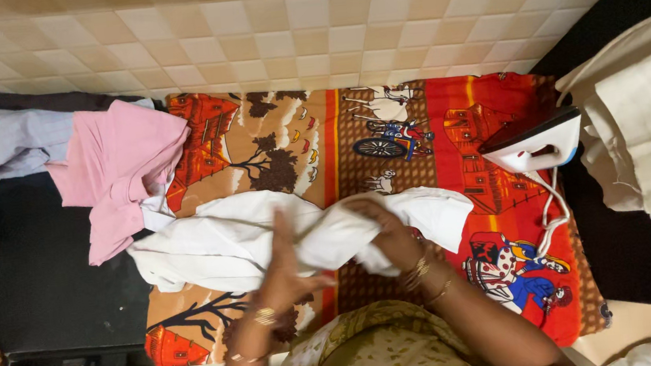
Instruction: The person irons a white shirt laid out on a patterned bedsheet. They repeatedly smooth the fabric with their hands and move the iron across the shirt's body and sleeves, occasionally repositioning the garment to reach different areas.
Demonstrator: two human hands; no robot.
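Observation:
A crumpled white garment (220,245) lies across a patterned red and brown cloth (321,136) that covers the work surface. My left hand (285,262) rests flat on the garment's middle, fingers straight and together. My right hand (381,225) grips a bunched fold of the same white garment just to the right. Both wrists wear gold bangles. A white electric iron (536,143) stands on its heel at the right end of the cloth, its cord trailing down toward me.
A pink garment (117,171) and a pale lilac one (3,142) lie heaped at the left end. Folded cream fabric (647,136) sits at the right. A black surface (39,266) lies at the left, tiled floor beyond.

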